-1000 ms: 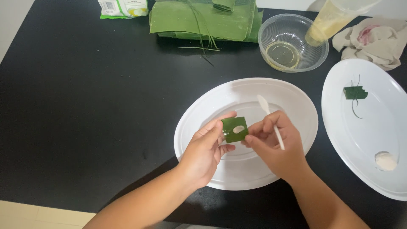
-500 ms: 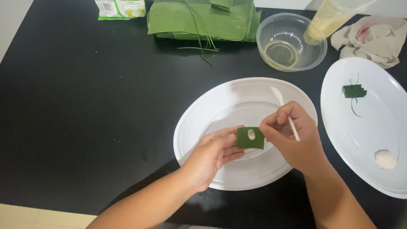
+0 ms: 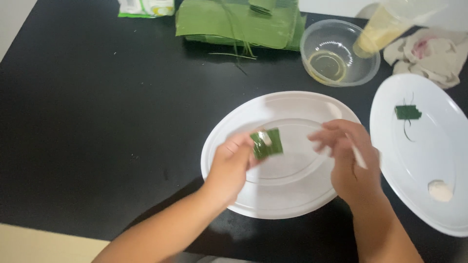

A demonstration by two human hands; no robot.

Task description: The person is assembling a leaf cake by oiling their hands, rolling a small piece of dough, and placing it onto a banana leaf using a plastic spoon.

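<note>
Both hands hover over the white oval plate (image 3: 287, 204) in the middle of the black bench (image 3: 97, 122). Left hand (image 3: 229, 168) pinches a small folded green leaf piece (image 3: 267, 142) between thumb and fingertips, with a bit of white filling showing on top. A moment ago both hands met at that piece; now the right hand (image 3: 348, 160) has drawn away to the right side of the plate, so the leaf piece sits in the left hand alone. The right hand is loosely curled around a thin white stick-like utensil (image 3: 358, 156), blurred by motion. Right of the plate lies a second white plate (image 3: 438, 146) carrying a finished tied leaf parcel (image 3: 407, 112) and a lump of white dough (image 3: 440, 190). Beyond the plate stand a clear bowl (image 3: 339, 58) and a stack of green leaves (image 3: 239, 22).
</note>
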